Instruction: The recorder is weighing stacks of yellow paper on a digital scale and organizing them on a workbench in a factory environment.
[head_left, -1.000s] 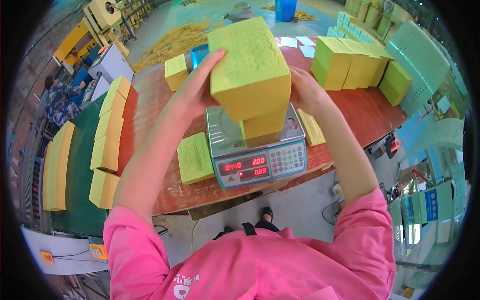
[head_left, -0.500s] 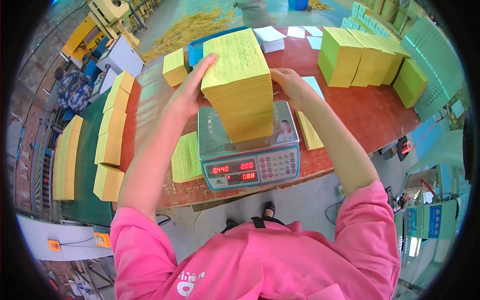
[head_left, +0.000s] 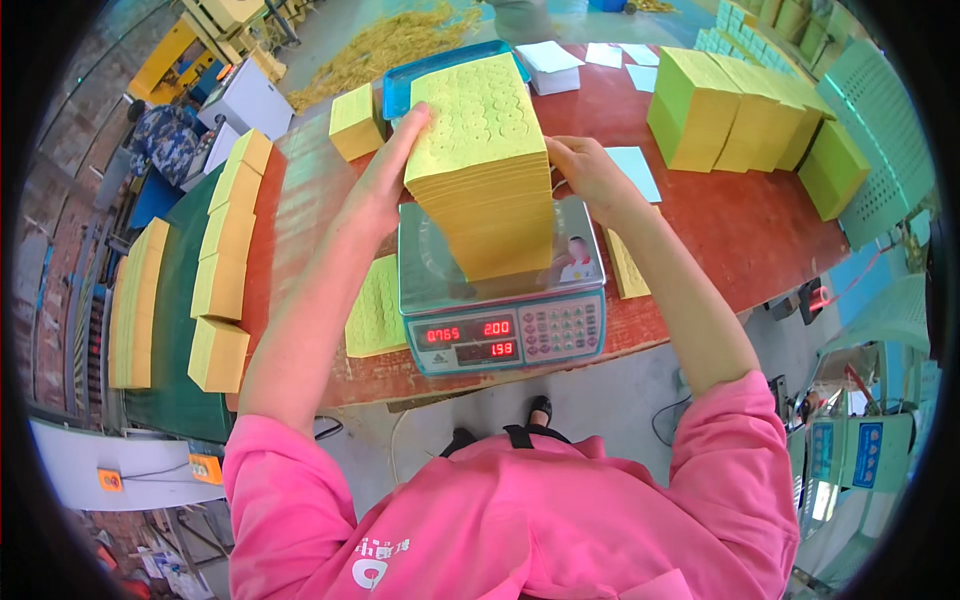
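Note:
A tall stack of embossed yellow paper sheets (head_left: 485, 205) stands on the metal pan of a digital scale (head_left: 560, 335) with a lit red display. My left hand (head_left: 385, 180) presses against the stack's left side, its thumb near the top edge. On the opposite side my right hand (head_left: 595, 178) grips the stack near its far right edge; some of its fingers are hidden behind the paper. Beside the scale lie a low yellow paper pile (head_left: 375, 312) on the left and another thin yellow pile (head_left: 627, 262) on the right, partly under my right forearm.
The red table (head_left: 720, 235) bears several large yellow stacks (head_left: 700, 115) at the right, white sheets (head_left: 550, 68) and a blue tray (head_left: 397, 92) at the back. Yellow blocks (head_left: 220, 245) line the left side. A person (head_left: 170, 140) sits beyond, near machines.
The red digits on the scale's display have changed to higher readings. Both hands stay on the stack, which has hardly moved on the pan. The whole view has shifted slightly.

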